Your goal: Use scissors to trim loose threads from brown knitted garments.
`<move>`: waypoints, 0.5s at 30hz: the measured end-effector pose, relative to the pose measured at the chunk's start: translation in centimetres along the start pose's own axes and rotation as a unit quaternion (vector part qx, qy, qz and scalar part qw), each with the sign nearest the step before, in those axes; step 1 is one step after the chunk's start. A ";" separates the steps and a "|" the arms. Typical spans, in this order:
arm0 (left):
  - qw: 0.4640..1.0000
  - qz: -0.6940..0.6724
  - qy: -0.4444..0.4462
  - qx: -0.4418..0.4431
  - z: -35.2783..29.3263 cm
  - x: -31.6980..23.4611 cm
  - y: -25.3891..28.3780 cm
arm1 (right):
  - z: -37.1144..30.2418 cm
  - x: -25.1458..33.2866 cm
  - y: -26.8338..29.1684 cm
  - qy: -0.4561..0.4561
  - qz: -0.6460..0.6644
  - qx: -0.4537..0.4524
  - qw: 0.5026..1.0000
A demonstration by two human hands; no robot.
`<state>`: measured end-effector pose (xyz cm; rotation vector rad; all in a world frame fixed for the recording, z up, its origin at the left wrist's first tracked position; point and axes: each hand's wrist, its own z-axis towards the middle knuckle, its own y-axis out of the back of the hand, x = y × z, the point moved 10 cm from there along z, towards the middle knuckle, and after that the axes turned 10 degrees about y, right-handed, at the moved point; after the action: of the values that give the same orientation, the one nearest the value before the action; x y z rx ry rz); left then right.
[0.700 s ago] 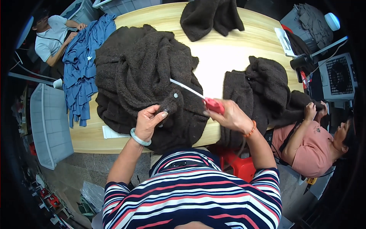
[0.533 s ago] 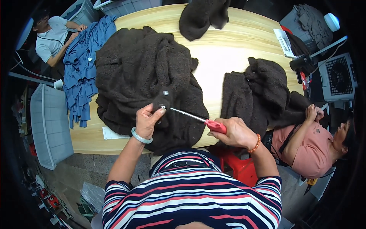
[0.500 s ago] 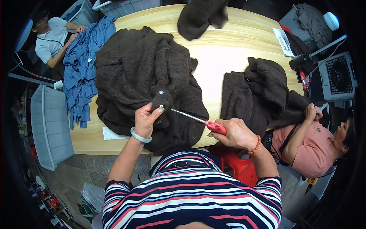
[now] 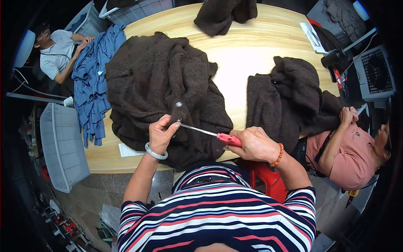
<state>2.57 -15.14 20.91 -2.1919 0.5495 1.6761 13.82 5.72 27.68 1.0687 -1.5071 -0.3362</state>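
A dark brown fuzzy knit garment (image 4: 155,80) lies heaped on the table in front of me. Its edge is pinched between the thumb and fingers of my left hand (image 4: 160,135), beside a shiny button (image 4: 179,121). Another round button (image 4: 179,104) shows just above. My right hand (image 4: 254,144) grips a tool with a red handle and a thin metal shaft (image 4: 201,130); its exact kind is unclear. The shaft's tip meets the garment at the lower button, close to my left thumb. My fingers partly hide that spot.
To the right, a co-worker's hands (image 4: 349,115) are at the end of another brown knit garment (image 4: 294,101). More brown knit (image 4: 224,17) lies at the far edge. Leftward, another person handles blue cloth (image 4: 94,84) near a pale plastic bin (image 4: 63,147). A red stool (image 4: 273,187) stands below the table.
My right hand has moved slightly left, bringing the tool's tip from beside the lower button to touch the garment there. My left hand still pinches the edge. The whole view has shifted slightly.
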 end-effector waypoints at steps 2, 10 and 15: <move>1.000 -0.004 -0.003 -0.009 0.1 0.1 0.3 | 0.0 0.4 0.2 0.004 0.029 0.004 1.000; 0.999 0.048 -0.013 -0.018 0.1 -0.3 0.4 | 0.6 0.1 0.1 -0.003 -0.006 0.004 1.000; 0.996 0.089 0.005 -0.011 0.4 0.3 0.6 | 0.6 -0.1 -0.3 0.017 0.008 0.005 1.000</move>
<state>2.02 -15.49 20.54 -2.2245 0.7509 1.7681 13.40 5.38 27.22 1.0645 -1.4889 -0.2980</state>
